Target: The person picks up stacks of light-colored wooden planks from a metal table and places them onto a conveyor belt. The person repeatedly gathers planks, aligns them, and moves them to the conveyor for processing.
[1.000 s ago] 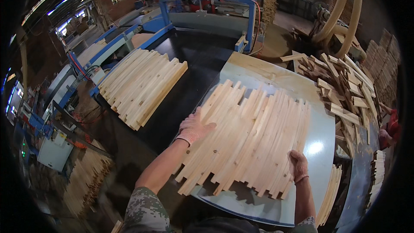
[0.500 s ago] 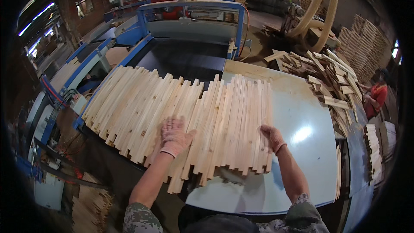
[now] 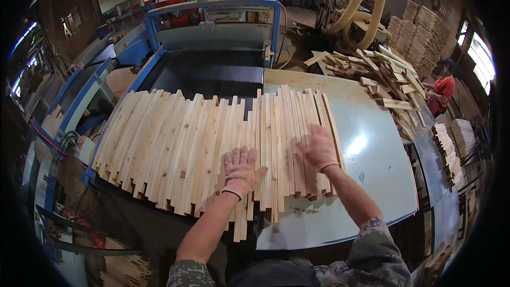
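Observation:
A wide row of pale wooden strips (image 3: 154, 143) lies side by side, their ends uneven, partly over a dark conveyor belt (image 3: 207, 70) and partly on a light blue-grey tabletop (image 3: 374, 180). My left hand (image 3: 240, 172), in a pinkish work glove, rests flat on the strips near their middle, fingers stretched out. Gloved alike and slightly blurred, my right hand (image 3: 320, 148) is over the strips close to the row's right end, its fingers apart. The rightmost strip (image 3: 333, 127) leans at a small angle from its neighbours. Neither hand grips a strip.
A blue machine frame (image 3: 212, 5) spans the belt's far end. Offcuts (image 3: 372, 74) lie heaped beyond the tabletop's right side, below thick hoses (image 3: 353, 10). A person in red (image 3: 442, 91) stands at the far right, near stacked wood (image 3: 418, 29). More strips (image 3: 125, 268) lie low on the left.
My right hand has left the row's right edge and moved up and inward over the strips. My left hand has shifted right across them. The whole view has turned slightly.

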Demonstrator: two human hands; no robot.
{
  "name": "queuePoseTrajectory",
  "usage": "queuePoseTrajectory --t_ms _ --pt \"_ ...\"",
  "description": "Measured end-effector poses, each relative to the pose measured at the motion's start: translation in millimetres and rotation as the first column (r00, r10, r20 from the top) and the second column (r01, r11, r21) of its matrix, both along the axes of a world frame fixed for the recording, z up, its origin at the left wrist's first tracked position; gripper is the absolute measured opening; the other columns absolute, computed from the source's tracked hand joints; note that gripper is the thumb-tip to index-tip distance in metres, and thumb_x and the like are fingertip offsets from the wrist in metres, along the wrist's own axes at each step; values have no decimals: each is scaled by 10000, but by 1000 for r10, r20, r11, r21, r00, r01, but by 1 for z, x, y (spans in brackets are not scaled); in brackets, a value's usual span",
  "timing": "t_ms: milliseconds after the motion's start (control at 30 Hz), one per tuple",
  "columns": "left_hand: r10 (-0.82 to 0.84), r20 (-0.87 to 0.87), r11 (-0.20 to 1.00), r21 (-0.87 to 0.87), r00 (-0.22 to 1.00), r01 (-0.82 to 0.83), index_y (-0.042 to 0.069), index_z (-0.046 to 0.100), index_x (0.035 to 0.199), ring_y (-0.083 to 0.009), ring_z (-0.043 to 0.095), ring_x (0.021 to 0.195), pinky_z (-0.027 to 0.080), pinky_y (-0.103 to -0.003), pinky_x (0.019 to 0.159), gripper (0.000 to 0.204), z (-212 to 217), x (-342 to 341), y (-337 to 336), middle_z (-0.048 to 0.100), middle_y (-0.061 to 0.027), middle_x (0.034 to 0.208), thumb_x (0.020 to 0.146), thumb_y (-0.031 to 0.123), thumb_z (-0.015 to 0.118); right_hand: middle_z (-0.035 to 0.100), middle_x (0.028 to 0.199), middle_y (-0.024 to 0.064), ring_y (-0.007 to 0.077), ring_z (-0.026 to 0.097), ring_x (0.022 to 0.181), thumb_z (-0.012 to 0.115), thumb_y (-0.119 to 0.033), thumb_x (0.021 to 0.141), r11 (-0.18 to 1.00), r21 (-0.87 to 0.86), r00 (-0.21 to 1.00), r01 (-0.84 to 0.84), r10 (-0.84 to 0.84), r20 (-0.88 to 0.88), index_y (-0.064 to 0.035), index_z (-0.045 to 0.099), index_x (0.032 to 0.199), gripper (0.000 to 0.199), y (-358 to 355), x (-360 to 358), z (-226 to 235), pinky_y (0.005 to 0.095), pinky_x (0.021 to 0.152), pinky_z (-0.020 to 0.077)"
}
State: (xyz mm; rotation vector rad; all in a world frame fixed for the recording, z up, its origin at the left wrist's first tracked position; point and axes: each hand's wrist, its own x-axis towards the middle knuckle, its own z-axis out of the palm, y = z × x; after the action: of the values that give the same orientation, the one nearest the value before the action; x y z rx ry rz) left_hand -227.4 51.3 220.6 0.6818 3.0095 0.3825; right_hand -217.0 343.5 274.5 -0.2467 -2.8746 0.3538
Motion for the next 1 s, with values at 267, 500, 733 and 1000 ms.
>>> queuePoseTrajectory --t_ms 267,500,733,1000 --pt "-1 -199 999 -44 980 -7 123 544 1552 -352 393 1537 178 -580 1303 599 -22 -1 8 496 -133 1631 1068 473 494 494 1571 252 431 428 1482 625 -432 949 997 9 996 -83 83 24 -60 541 1492 663 -107 -67 -21 621 1250 239" --pt "30 -184 1000 11 982 -28 141 580 1524 -394 419 1521 201 -546 1306 554 -17 3 7 487 -180 1635 1059 438 529 448 1630 240 432 343 1559 620 -420 945 998 14 996 -58 57 75 -66 491 1567 727 -91 -65 -28 632 1283 177" --pt "29 -172 998 66 985 -18 143 591 1512 -385 400 1532 193 -542 1308 559 -14 8 6 491 -183 1629 1042 444 551 484 1599 204 423 378 1530 682 -371 890 998 11 998 -57 56 37 -65 488 1567 768 -43 -31 -33 607 1281 195" --pt "41 -197 994 108 980 -20 164 610 1491 -371 422 1511 215 -545 1297 546 -14 6 11 517 -167 1606 1037 463 553 586 1477 202 413 523 1399 668 -329 924 989 57 984 -134 139 -108 -47 507 1524 683 -50 -33 -32 544 1205 360"
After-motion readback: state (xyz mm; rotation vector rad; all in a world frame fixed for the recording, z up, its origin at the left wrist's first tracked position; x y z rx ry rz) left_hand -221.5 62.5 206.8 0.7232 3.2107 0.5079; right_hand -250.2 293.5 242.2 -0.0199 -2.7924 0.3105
